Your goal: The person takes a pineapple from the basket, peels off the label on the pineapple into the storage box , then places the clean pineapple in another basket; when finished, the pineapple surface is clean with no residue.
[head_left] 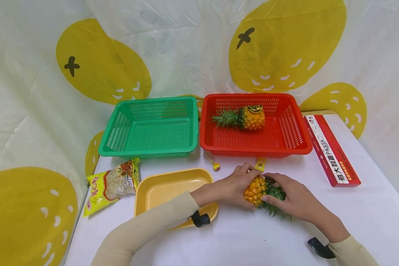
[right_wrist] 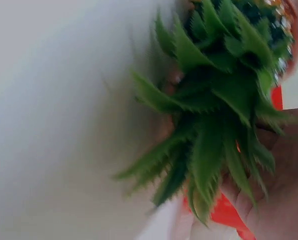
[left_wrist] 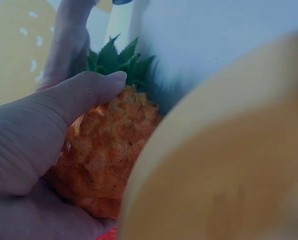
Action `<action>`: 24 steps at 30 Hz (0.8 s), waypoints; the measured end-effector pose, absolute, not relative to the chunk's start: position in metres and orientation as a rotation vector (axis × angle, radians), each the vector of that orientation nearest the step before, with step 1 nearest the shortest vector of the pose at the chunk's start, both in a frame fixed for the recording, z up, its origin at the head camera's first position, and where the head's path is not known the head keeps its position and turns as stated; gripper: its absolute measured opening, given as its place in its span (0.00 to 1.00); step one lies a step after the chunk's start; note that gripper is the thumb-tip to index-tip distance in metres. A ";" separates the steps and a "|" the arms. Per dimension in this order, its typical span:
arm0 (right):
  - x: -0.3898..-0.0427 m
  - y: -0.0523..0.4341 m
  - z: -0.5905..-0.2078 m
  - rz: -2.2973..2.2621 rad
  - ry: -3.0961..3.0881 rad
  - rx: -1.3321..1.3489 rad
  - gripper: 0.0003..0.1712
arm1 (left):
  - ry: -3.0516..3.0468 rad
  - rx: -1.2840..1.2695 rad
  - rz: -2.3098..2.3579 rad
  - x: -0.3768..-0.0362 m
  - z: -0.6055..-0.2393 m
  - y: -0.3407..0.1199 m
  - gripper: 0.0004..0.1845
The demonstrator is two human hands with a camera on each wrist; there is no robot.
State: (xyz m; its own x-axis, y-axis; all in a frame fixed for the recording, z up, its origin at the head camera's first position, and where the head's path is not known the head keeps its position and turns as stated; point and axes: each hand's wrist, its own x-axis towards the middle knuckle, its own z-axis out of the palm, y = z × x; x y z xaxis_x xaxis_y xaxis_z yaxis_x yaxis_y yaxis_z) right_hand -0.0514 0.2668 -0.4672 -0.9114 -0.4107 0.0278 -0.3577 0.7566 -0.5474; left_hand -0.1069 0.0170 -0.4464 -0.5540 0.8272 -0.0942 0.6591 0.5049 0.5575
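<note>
Near the front right of the table, a small pineapple [head_left: 255, 190] lies on its side between both hands, leaves pointing right. My left hand [head_left: 234, 186] grips its orange body, and the left wrist view shows the thumb lying along the bumpy skin [left_wrist: 114, 145]. Around the leafy end curls my right hand [head_left: 297, 197], thumb on the near side and fingers on the far side. Green leaves [right_wrist: 214, 115] fill the right wrist view and hide most of the right fingers. Another pineapple [head_left: 252, 119] lies in the red basket [head_left: 256, 150].
Left of the red basket stands a green basket [head_left: 147, 152]. A yellow tray [head_left: 146, 192] lies under the left forearm, beside a yellow snack bag [head_left: 118, 181]. A lollipop [head_left: 216, 166] and wrapped candy [head_left: 261, 163] lie before the red basket; a pasta box [head_left: 332, 151] is at right.
</note>
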 end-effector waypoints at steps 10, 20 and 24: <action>-0.058 0.281 -0.439 -1.072 2.952 -0.669 0.38 | 2.397 1.221 0.694 -0.106 -0.447 0.015 0.48; -0.076 0.294 -0.414 -1.171 3.235 -0.748 0.51 | 2.393 1.242 0.710 -0.105 -0.448 0.015 0.47; -0.090 0.301 -0.412 -1.230 3.292 -0.567 0.54 | 2.399 1.249 0.707 -0.104 -0.448 0.015 0.46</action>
State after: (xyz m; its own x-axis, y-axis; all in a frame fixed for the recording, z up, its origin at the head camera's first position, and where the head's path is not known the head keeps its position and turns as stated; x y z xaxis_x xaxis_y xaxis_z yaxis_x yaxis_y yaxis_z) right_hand -0.0895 0.3009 -0.4116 -0.8653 -0.1417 0.4809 -0.4223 0.7229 -0.5469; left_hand -0.1043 0.0151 -0.4477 -0.5536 0.8297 -0.0719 0.6583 0.4888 0.5725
